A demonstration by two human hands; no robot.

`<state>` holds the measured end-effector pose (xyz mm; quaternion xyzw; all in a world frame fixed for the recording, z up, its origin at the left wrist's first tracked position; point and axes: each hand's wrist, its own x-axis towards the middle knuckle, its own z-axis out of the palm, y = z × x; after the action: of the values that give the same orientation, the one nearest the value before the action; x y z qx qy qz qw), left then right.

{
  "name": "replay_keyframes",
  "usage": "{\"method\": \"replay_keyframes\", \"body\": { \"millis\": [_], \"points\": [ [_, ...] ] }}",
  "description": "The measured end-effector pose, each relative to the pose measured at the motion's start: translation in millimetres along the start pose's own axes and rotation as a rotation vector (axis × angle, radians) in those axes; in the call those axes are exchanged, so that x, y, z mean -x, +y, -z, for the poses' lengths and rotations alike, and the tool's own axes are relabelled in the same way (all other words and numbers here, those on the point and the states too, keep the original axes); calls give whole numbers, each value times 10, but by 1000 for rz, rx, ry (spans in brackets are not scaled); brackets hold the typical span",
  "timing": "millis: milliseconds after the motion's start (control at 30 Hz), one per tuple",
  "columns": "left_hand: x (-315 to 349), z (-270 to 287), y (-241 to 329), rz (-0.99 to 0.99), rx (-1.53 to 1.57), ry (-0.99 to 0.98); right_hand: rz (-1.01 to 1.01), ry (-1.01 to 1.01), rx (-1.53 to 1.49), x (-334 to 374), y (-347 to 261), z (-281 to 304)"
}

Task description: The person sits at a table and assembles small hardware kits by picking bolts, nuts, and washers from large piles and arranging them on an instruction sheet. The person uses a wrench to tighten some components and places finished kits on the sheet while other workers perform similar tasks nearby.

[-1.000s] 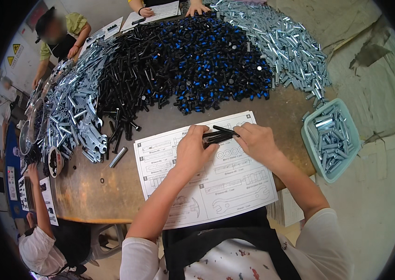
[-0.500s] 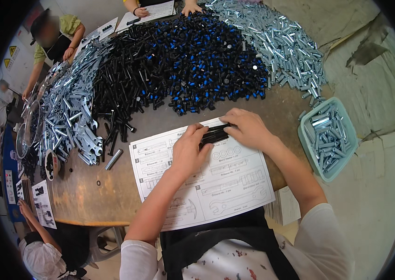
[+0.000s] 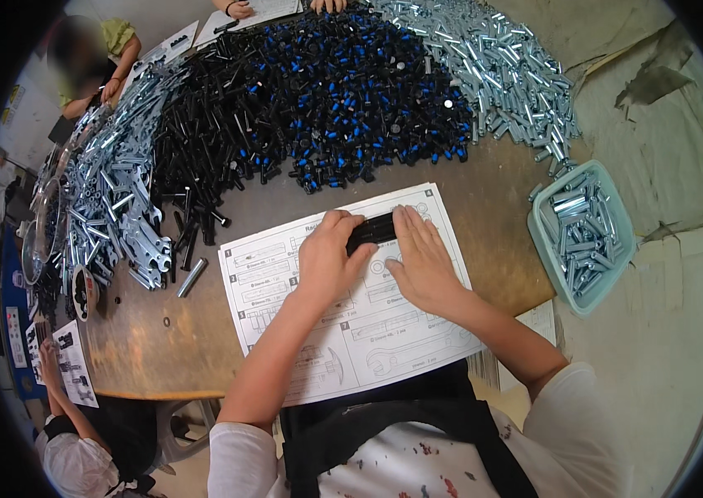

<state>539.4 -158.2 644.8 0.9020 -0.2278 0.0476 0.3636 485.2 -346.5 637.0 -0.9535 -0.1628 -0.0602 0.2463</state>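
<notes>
A small bundle of long black bolts lies over the upper part of a printed sheet with line drawings. My left hand grips the bundle's left end between thumb and fingers. Against its right end rests my right hand, its fingers stretched out flat together and its thumb apart. Parts of the bolts are hidden by both hands. Beyond the sheet spreads a heap of black bolts with blue-coated threads, beside a heap of longer plain black bolts.
Silver sleeves pile up at the far right. A pale green bin of sleeves stands at the table's right edge. Flat wrenches, a loose sleeve and a small ring lie left. Co-workers are at the far side and lower left.
My right hand has flattened, its fingers now straight along the bolts' right end instead of curled over them. The bolts now lie evenly side by side. The view has shifted slightly.
</notes>
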Motion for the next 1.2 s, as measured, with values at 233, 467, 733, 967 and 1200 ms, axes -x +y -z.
{"method": "replay_keyframes", "body": {
  "millis": [233, 467, 733, 967, 1200],
  "points": [
    [-5, 50, 6, 30, 21, -56, -33, 12, -181, -34, 189, 136],
    [-590, -1, 139, 15, 72, 2, -450, 315, -4, -718, 1502, 649],
    [-1340, -808, 284, -113, -305, -27, -202, 113, 32, -754, 1314, 511],
    [-1448, -804, 262, -121, -322, -78, -277, 28, -37, -417, 1281, 690],
    [-1276, -608, 340, -122, -58, 36, -453, 370, -345, -204, 1333, 754]
  ]
}}
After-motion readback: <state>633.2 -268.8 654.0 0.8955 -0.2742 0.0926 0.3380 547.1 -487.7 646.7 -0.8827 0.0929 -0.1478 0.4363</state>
